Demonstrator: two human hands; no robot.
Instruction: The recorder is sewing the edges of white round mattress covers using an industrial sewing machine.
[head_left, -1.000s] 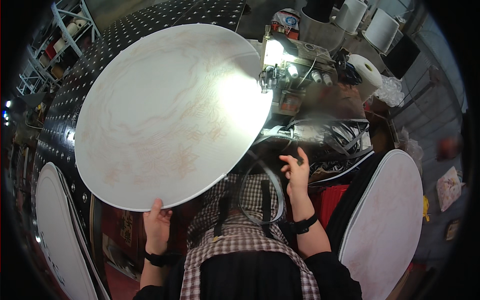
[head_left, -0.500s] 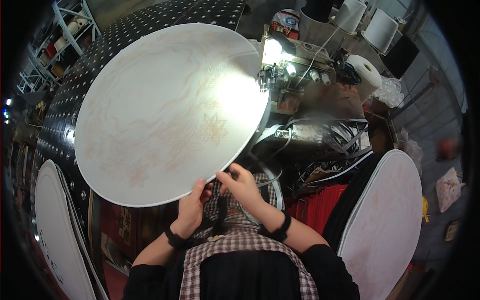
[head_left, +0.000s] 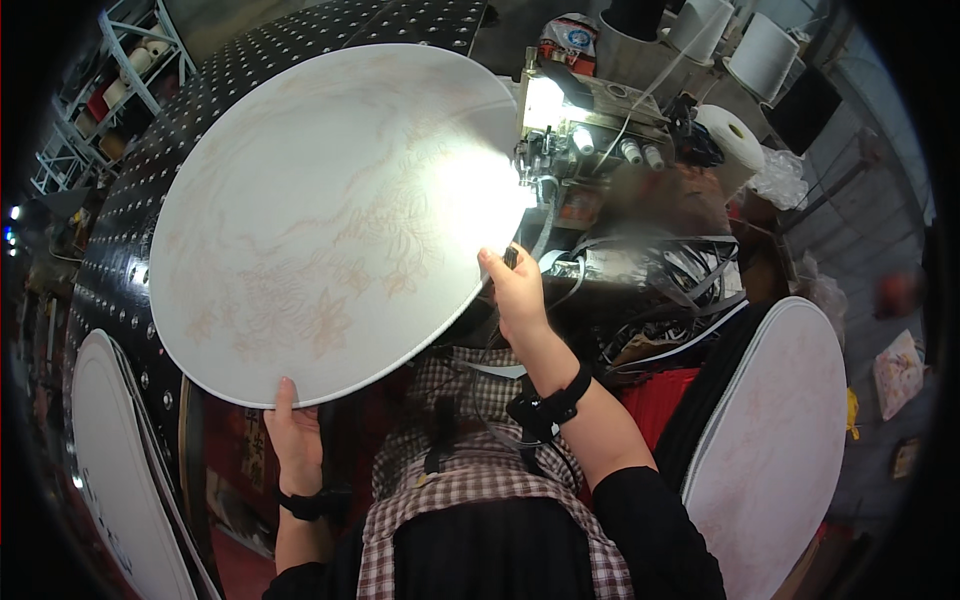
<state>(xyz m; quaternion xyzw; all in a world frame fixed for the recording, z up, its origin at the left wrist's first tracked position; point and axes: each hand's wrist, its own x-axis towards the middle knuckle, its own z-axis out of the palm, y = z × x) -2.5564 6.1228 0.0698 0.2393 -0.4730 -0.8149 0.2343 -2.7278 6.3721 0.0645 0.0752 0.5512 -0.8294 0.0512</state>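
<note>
A large round white mat (head_left: 290, 200) with a faint reddish flower pattern and a raised white rim lies under the lit sewing machine head (head_left: 545, 110). My left hand (head_left: 293, 435) grips the mat's near rim, thumb on top and fingers hidden beneath. At the right rim, just below the machine's needle area, my right hand (head_left: 520, 295) pinches the edge with its thumb on top. A small dark object (head_left: 510, 257) shows by its fingers; its kind is unclear. Glare washes out the mat beside the needle. A grey strip (head_left: 547, 220) hangs beside the machine head.
The black tabletop (head_left: 140, 240) is dotted with metal balls. Stacks of round white pieces stand at left (head_left: 115, 450) and right (head_left: 770, 410). Thread cones (head_left: 760, 60) stand behind the machine. Coiled strips (head_left: 690, 270) lie right of it, above a red stack (head_left: 655, 400).
The mat has turned clockwise, its flowers shifting from right towards lower left. My left hand has moved left along the rim; my right hand has moved up towards the machine.
</note>
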